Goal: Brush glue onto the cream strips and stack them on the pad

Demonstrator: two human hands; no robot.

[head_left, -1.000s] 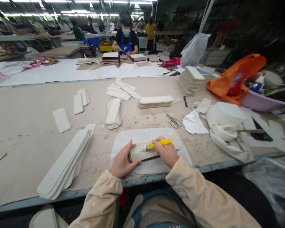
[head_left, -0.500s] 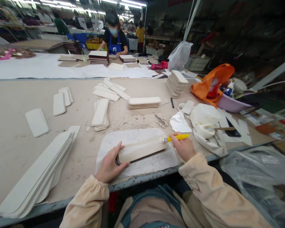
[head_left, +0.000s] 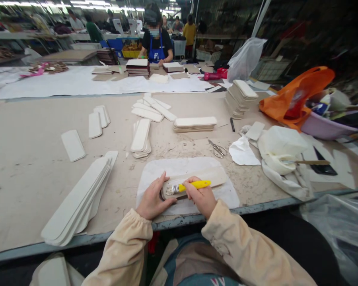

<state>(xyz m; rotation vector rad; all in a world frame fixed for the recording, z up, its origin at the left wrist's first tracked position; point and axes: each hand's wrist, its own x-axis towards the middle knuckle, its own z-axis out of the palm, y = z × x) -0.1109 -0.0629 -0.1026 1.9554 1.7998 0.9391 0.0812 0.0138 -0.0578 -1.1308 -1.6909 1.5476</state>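
Note:
A long cream strip with rounded ends (head_left: 216, 176) lies on a white sheet (head_left: 146, 171) near the table's front edge. My left hand (head_left: 155, 198) rests at the strip's left end, thumb along the near side and fingers around the far side, holding it. In my right hand (head_left: 200, 195) is a yellow-handled brush (head_left: 197, 185), pinched between thumb and fingers. The pale bristles touch the strip's left part, close to my left hand. Dark edges show beneath the strip on its near side.
Stacks of cream strips lie left (head_left: 77, 202) and beyond the sheet (head_left: 195, 124). Scissors (head_left: 217, 149), crumpled paper (head_left: 243, 151) and a white bag (head_left: 282, 149) are to the right, with an orange bag (head_left: 298, 99) farther off. A person (head_left: 157, 43) works across the table.
My right hand has moved the brush leftward along the strip, from its right end to near my left hand. The camera view has shifted, so the table's items appear farther right.

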